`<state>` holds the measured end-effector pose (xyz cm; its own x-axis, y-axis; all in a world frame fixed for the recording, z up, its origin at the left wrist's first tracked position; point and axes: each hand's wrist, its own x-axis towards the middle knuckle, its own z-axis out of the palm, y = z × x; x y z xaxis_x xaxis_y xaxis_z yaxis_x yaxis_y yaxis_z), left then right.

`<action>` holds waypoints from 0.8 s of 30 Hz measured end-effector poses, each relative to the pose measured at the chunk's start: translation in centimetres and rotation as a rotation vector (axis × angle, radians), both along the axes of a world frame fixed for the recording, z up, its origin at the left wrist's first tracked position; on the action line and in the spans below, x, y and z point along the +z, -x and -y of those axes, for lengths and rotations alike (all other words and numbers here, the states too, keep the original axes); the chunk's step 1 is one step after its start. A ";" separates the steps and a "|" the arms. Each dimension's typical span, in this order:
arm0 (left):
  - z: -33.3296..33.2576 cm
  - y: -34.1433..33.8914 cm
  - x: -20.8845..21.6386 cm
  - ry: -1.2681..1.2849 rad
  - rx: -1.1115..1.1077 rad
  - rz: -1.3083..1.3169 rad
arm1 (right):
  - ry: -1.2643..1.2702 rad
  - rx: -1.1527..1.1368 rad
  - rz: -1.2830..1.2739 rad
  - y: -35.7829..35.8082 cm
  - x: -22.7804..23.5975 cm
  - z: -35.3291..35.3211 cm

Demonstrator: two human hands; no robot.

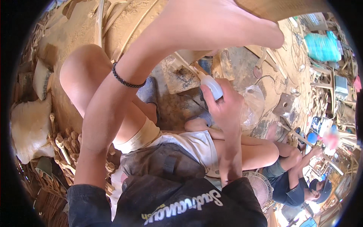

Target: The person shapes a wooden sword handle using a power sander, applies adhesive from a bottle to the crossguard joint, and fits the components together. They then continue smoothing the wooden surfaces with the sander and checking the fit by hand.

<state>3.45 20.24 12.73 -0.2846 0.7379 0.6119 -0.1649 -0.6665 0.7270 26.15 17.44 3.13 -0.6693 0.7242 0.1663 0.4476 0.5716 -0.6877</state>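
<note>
While the person sits low with the knees bent, the right hand is closed around a small white bottle, which is in the middle of the view, above the floor. The narrow tip of this bottle points up and to the left, close to the end of a thin pale strip. The left hand is raised very near to the camera, apart from the right hand, and beside it is a blurred light-brown piece, perhaps of wood; since the fingers are mostly hidden, I cannot tell if this hand is clamped on it. A dark braided bracelet is around the left wrist.

Beyond the bottle, a worn wooden block lies on the floor, and to the right of the right hand there is a clear plastic bag. At the left side, many shaped wooden pieces are heaped next to a whitish sack. A round fan stands near the right elbow, and behind it another person in a dark cap is seated. Farther up on the right lies a turquoise bundle.
</note>
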 end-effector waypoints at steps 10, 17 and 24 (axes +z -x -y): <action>2.3 0.6 1.8 0.073 0.167 -0.213 | -0.008 0.020 0.051 1.0 0.3 -0.2; 1.4 0.7 0.6 0.001 0.133 -0.194 | -0.019 0.028 0.082 1.2 0.5 -0.2; 1.6 0.6 0.9 0.004 0.119 -0.209 | -0.021 0.021 0.096 1.2 0.5 -0.1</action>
